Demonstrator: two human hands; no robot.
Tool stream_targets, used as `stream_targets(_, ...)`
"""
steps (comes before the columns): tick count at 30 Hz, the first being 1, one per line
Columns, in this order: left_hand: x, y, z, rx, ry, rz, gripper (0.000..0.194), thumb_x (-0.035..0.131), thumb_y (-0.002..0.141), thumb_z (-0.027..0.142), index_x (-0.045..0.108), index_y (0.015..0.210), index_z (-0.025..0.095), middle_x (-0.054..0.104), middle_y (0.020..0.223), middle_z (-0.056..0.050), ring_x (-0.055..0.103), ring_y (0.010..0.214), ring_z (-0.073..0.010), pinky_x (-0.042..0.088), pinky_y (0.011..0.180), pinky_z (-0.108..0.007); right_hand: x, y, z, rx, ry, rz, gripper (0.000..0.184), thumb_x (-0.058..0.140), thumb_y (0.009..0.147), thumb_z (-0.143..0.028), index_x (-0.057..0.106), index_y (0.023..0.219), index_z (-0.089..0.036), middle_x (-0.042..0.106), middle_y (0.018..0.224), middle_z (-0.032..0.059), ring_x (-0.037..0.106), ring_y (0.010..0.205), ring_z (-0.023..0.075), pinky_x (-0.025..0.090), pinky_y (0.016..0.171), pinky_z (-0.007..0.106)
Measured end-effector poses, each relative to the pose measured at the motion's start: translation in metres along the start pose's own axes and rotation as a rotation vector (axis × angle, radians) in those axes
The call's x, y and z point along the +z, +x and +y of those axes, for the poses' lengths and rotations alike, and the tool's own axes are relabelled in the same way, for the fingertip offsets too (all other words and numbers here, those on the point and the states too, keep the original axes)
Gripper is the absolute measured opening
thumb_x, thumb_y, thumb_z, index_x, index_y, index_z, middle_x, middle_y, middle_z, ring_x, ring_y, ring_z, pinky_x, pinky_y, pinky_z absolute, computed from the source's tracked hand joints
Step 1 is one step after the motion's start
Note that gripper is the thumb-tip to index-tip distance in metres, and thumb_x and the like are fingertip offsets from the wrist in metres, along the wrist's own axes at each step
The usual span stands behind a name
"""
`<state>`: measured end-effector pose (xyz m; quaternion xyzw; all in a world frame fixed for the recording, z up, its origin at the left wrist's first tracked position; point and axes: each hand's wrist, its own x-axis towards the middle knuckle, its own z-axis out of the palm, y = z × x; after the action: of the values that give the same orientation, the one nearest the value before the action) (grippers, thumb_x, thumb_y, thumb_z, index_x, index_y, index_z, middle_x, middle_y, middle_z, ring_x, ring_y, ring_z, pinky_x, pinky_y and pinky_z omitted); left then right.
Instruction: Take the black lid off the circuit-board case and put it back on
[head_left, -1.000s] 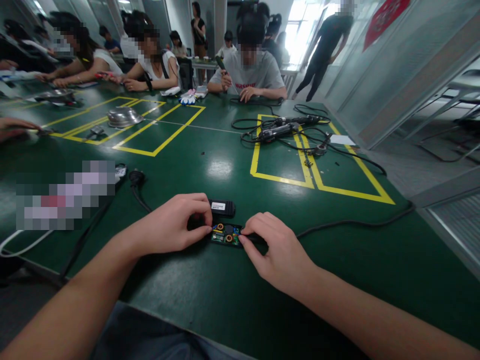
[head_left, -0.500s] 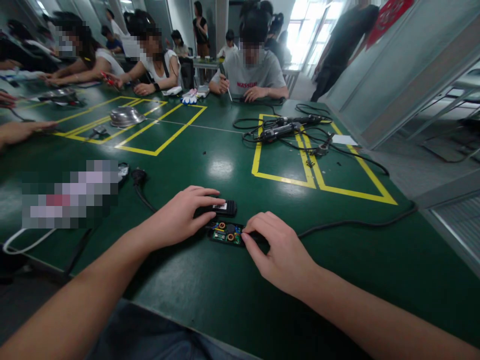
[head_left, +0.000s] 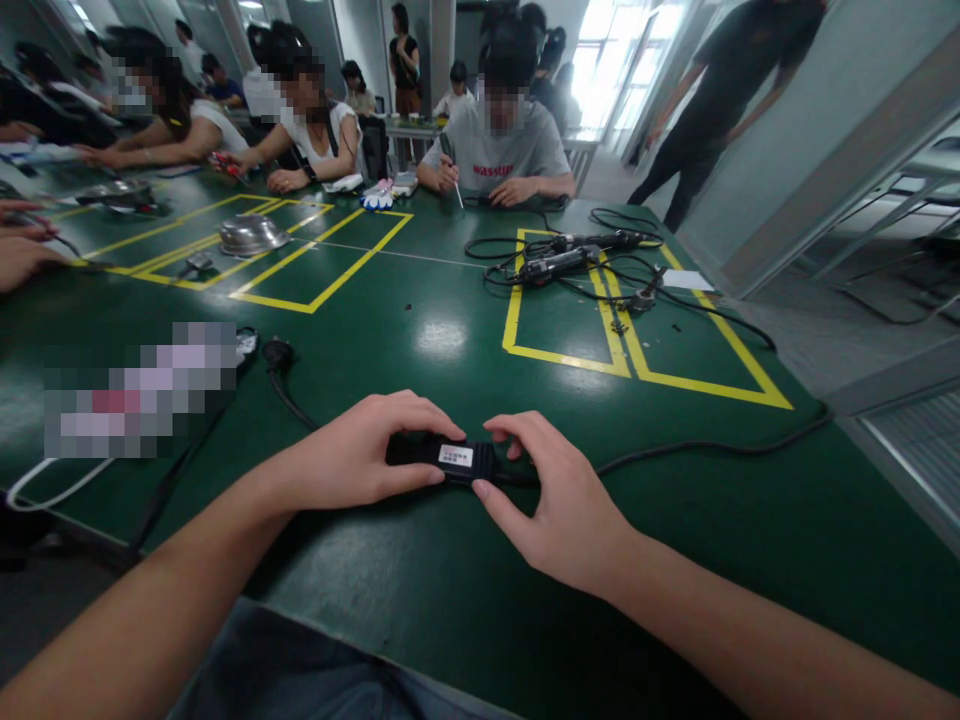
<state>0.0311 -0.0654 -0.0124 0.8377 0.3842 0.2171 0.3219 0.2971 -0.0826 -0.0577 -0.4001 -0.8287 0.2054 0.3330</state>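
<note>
A black plastic cover with a white label [head_left: 455, 457] lies over the spot where the small circuit board was, and the board is hidden beneath it. My left hand [head_left: 375, 450] is closed on the cover's left part, fingers along the far edge and thumb along the near edge. Around the cover's right end is my right hand [head_left: 544, 475], its thumb and fingers apart; the thumb tip is at the near right corner, and whether it touches I cannot tell. A black cable [head_left: 712, 443] runs out to the right from that end.
A black power plug [head_left: 277, 352] on a cable lies left of my hands. Beyond are a metal bowl [head_left: 251, 235], a heap of black tools with cords [head_left: 559, 262] and a white paper [head_left: 688, 280]. Across the green table [head_left: 375, 580] sits a person in a grey shirt [head_left: 517, 150].
My left hand took the labelled cover from behind the circuit board and brought it down over the board. My right hand's fingers have spread from a pinch at the board's right end.
</note>
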Motion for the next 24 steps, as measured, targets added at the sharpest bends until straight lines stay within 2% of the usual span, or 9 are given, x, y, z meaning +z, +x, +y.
stream_targets(4, 0.0017, 0.0007, 0.0001, 0.009, 0.003, -0.046, 0.031, 0.078, 0.097, 0.028, 0.077, 0.127, 0.023, 0.080, 0.124, -0.008, 0.074, 0.113, -0.0237, 0.056, 0.103, -0.037, -0.0022, 0.0029, -0.0008, -0.020, -0.026, -0.058, 0.022, 0.074, 0.092, -0.023, 0.066, 0.112, -0.023, 0.074, 0.107, 0.0089, 0.071, 0.098, 0.0281, 0.058, 0.086, 0.044)
stream_targets(12, 0.0014, 0.0004, 0.0023, -0.018, 0.017, -0.052, 0.032, 0.082, 0.092, 0.029, 0.078, 0.123, 0.023, 0.078, 0.110, -0.005, 0.073, 0.099, -0.0217, 0.053, 0.088, -0.032, -0.0023, 0.0021, -0.0009, -0.023, -0.027, -0.075, 0.018, 0.074, 0.093, -0.023, 0.068, 0.110, -0.020, 0.074, 0.102, 0.0082, 0.067, 0.092, 0.0270, 0.055, 0.081, 0.045)
stream_targets(24, 0.0020, 0.0002, 0.0038, -0.012, 0.045, -0.045, 0.031, 0.079, 0.091, 0.030, 0.077, 0.121, 0.022, 0.077, 0.111, -0.005, 0.071, 0.101, -0.0224, 0.053, 0.092, -0.034, -0.0018, 0.0016, -0.0012, -0.026, -0.025, -0.096, 0.025, 0.076, 0.092, -0.023, 0.067, 0.115, -0.023, 0.074, 0.114, 0.0104, 0.070, 0.103, 0.0295, 0.058, 0.090, 0.049)
